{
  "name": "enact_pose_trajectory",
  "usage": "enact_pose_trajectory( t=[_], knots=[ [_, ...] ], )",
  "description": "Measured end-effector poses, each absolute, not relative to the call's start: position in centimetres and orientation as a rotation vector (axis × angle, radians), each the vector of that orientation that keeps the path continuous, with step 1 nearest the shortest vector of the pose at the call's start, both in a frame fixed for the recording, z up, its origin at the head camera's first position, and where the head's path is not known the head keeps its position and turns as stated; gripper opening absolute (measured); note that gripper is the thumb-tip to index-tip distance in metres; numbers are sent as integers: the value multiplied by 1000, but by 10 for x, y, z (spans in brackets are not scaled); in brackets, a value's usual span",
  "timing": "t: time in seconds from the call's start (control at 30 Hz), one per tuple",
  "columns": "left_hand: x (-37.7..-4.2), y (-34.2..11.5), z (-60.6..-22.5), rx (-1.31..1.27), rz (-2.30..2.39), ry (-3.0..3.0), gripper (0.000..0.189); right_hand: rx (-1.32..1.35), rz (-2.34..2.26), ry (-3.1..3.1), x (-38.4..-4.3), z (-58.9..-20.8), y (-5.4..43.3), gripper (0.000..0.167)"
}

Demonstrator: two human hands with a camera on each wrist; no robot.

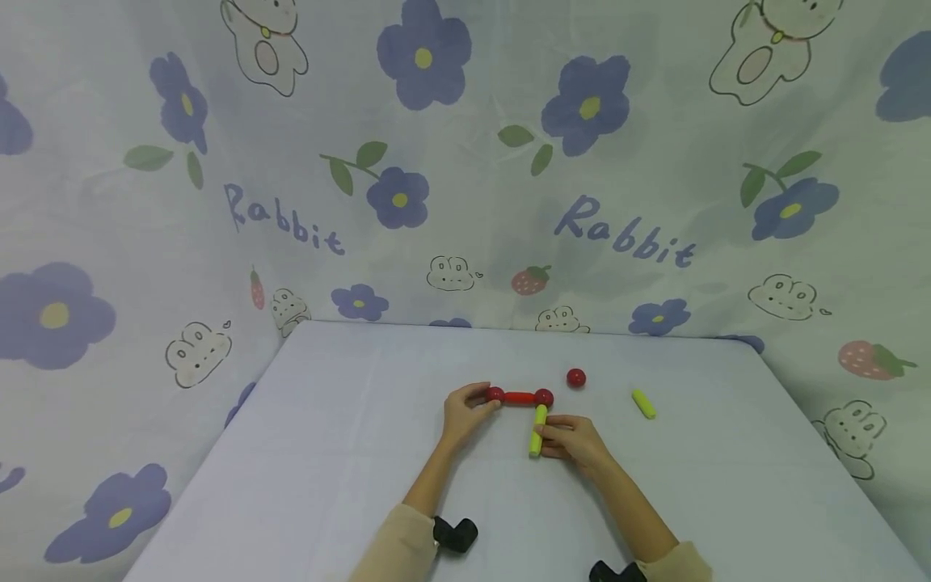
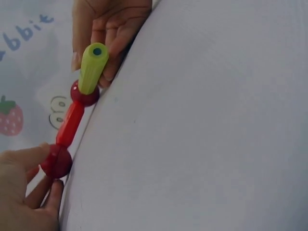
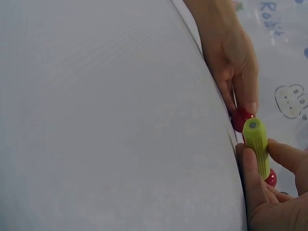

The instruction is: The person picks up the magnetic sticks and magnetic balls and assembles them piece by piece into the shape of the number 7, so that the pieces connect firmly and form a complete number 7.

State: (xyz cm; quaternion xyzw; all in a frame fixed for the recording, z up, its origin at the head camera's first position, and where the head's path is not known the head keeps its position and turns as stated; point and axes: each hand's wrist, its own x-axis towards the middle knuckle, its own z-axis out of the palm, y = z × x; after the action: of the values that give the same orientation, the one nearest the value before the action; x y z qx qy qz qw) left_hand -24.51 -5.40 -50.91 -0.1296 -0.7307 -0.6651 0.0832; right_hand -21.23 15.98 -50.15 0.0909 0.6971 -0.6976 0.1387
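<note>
My left hand (image 1: 465, 416) pinches a dark red ball (image 2: 57, 161) between thumb and fingers. From that ball a red rod (image 1: 520, 398) runs to a second dark red ball (image 1: 544, 397). A yellow-green rod (image 1: 537, 432) meets the second ball and points toward me. My right hand (image 1: 575, 441) holds this rod between thumb and fingers. In the left wrist view, the yellow-green rod (image 2: 94, 67) shows a dark round spot in its near end, and the right hand (image 2: 113, 29) is behind it.
Beyond the joined pieces, a loose red ball (image 1: 576, 377) lies on the white table (image 1: 349, 453). Another yellow-green rod (image 1: 643, 403) lies farther right. A patterned cloth (image 1: 480, 178) hangs behind the table and along its sides.
</note>
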Motion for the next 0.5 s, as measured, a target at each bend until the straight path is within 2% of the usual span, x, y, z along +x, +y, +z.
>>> enact_pose_trajectory(
  t=[0.27,0.5],
  knots=[
    [-242,-42,-523,-101,-1715,-2152,25,237,-2033,1974,-213,-503,162,52],
    [-226,-36,-511,-258,-1809,-2310,15,263,-2028,1988,-214,-504,161,52]
  ],
)
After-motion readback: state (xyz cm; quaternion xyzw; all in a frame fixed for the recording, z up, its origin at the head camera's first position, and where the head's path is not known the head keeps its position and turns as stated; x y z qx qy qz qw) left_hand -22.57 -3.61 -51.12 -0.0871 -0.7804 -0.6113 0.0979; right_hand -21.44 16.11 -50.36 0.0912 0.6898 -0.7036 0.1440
